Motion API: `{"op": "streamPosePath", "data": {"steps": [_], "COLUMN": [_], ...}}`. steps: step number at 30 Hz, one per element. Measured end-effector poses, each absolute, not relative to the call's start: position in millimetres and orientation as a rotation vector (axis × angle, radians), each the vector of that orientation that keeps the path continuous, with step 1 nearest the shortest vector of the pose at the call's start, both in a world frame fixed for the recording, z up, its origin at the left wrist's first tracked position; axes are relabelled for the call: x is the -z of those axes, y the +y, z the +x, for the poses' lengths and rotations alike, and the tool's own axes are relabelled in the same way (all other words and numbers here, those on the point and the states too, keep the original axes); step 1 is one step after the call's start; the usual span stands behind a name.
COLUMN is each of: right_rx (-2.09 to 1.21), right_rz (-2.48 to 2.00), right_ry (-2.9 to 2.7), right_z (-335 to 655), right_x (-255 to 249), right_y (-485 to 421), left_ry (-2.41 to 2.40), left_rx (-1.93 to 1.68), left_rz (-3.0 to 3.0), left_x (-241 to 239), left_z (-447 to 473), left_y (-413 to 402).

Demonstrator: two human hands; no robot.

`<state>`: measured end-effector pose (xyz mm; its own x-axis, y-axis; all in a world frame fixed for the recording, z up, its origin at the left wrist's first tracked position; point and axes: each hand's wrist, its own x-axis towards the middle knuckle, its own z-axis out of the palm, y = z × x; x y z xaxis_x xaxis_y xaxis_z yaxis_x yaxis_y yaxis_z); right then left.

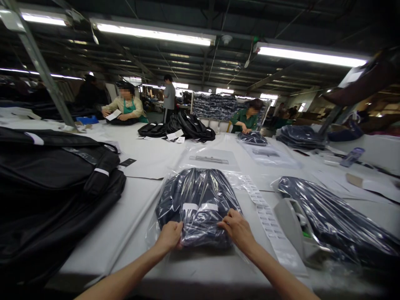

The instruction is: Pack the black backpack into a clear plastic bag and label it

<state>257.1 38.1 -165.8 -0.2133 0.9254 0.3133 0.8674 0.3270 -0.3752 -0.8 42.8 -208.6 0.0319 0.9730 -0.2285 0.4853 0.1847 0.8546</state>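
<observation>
Both forearms (125,271) angle fwd & inward from bottom edge; L hand (169,235), fingers curled, pinches near L edge of plastic-wrapped bag (200,191); R hand (240,230), fingers bent, pinches its R side; bag's on white table (115,233), ahead of & btwn hands.

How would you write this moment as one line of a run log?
left hand: holds plastic wrap, near left | right hand: touches plastic wrap, right side | dark bag: inside wrap | label strip: right of bag
</observation>
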Motion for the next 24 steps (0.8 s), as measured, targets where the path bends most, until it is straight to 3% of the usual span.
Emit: {"op": "streamPosePath", "data": {"steps": [5,10,14,19,21,24], "right_rx": [-0.487,-0.586,-0.325,0.128,-0.009,-0.477], "right_rz": [-1.574,-1.520,-1.343,-1.136,-1.150,-1.353], "right_ry": [-2.347,-2.266,-2.290,-2.394,-2.216,-1.762], "right_z": [269.3,308.9,349.7,361.1,352.9,339.8], "right_x": [147.2,119.0,121.4,172.6,181.3,178.1], "right_y": [63.5,59.5,1.4,-41.7,-36.1,-15.9], "left_ry": [1.668,1.701,1.673,1.663,1.661,1.661], "left_rx": [-0.616,-0.581,-0.576,-0.593,-0.604,-0.638], "left_rz": [1.544,1.579,1.564,1.499,1.475,1.442], "left_x": [203.5,201.6,201.7,203.1,203.2,204.0], "left_z": [-1.2,1.0,0.9,0.7,1.1,1.4], "left_y": [45.0,43.9,45.4,46.9,46.6,46.2]}}
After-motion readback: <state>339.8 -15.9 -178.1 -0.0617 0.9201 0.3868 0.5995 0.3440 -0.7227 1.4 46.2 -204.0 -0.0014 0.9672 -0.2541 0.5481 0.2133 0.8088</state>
